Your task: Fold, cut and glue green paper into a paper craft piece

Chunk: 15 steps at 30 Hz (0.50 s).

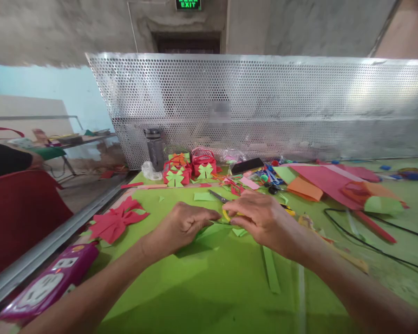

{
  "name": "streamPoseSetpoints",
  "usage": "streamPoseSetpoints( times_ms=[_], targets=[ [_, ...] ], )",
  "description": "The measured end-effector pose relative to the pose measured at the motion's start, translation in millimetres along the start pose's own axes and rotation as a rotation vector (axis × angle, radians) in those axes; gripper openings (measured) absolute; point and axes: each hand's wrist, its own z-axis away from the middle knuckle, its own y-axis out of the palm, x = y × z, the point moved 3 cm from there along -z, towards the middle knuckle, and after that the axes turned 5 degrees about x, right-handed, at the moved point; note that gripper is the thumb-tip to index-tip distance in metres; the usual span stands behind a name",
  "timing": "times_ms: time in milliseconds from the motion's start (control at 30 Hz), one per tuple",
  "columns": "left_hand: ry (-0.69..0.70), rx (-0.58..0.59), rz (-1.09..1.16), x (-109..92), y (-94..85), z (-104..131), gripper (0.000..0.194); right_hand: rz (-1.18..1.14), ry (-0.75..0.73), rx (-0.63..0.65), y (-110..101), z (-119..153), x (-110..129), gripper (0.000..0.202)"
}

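Note:
My left hand (188, 222) is closed, with thumb and forefinger pinching a folded piece of green paper (209, 234). The paper's thin edge reaches over to the fingertips of my right hand (264, 220). Yellow-handled scissors (219, 196) show at my right hand, whose curled fingers cover part of the handle; their dark blades point away and to the left. Whether the right fingertips also grip the paper edge, I cannot tell. Just beyond the hands lies a small light green paper piece (204, 196). A green paper strip (271, 270) is nearer to me, on the right.
Red paper cutouts (116, 220) and a purple power strip (52, 283) lie at left. Two red boxes with green bows (205, 170), a grey bottle (155, 149) and a phone (247, 166) stand or lie behind. Coloured sheets (323, 183) and a black cable (355, 234) occupy the right.

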Motion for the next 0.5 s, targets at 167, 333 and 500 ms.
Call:
streamPoseSetpoints(
  times_ms=[167,333,500],
  targets=[
    [0.064,0.018,-0.122,-0.9,-0.4,0.5,0.023,-0.016,0.005,0.003,-0.2,0.3,0.2,0.009],
    [0.061,0.025,-0.126,2.0,0.7,1.7,0.023,0.008,-0.005,0.004,1.7,-0.1,1.2,0.011],
    [0.049,0.025,-0.141,3.6,1.9,1.9,0.022,0.025,-0.016,-0.005,4.8,-0.1,1.7,0.012]
  ],
)
